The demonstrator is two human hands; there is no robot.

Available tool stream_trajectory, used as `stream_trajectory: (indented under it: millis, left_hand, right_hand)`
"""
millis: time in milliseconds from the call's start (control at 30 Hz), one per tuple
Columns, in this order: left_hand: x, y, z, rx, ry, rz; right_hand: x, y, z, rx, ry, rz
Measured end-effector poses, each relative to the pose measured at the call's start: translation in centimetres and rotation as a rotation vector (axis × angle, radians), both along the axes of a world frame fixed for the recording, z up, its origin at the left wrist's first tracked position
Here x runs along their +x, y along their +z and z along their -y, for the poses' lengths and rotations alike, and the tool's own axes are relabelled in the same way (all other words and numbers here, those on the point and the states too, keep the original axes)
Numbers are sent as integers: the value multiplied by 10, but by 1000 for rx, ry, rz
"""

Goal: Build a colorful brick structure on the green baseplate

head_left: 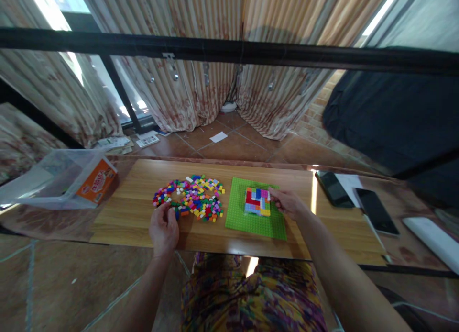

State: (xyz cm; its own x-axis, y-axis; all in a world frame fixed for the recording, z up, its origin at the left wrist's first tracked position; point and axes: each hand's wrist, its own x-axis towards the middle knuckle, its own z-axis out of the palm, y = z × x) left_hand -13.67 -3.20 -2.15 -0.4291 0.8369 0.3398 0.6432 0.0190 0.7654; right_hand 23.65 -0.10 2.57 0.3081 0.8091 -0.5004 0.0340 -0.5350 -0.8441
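Observation:
My left hand [164,227] is at the near left edge of a pile of small toy bricks [201,200] in many colours. Its fingers are curled among the nearest bricks; what lies between the fingertips is hidden. On a green studded baseplate [256,229] sits a low, blocky build of toy bricks [257,202], with red, blue, orange, yellow and purple on top. My right hand [289,204] reaches in from the right, its fingers closed together and its fingertips at the build's upper right corner. Whether they pinch a loose brick or the build itself is too small to tell.
A wooden board [122,212] carries the bricks and baseplate. On the left stands a clear plastic box [53,179] with an orange label. Two dark phones [376,211] and a white object [432,241] lie to the right. A black bar [229,52] crosses beyond the table, before curtains.

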Motion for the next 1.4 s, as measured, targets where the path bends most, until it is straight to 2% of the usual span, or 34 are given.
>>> stream_trajectory:
  millis: [167,367,467,567,667,733,900,1133,1267,1400]
  left_hand:
    - [1,-3,1,20,-1,1]
    - [3,-4,3,56,-9,19]
    - [4,-5,4,69,-7,23]
    - [5,-5,5,73,-11,21]
    - [5,-5,5,75,-16,20]
    - [6,-4,5,74,-14,24]
    - [7,-2,7,58,-18,39]
    - [6,-4,7,56,-30,18]
    - [6,-5,7,57,-30,21]
    - [7,-5,7,56,-37,22]
  right_hand:
    - [-6,-2,3,14,-20,60]
    - [3,-14,7,36,-13,123]
    - [1,-12,7,154,-71,265]
    - [-19,2,8,333,-114,481]
    - [-55,19,7,493,63,548]
    - [-80,25,3,522,226,582]
    - [-124,17,-11,540,491,752]
    - [-146,0,-30,491,651,979]
    - [-150,-7,-32,449,698,1016]
    - [-152,-13,-30,488,710,991]
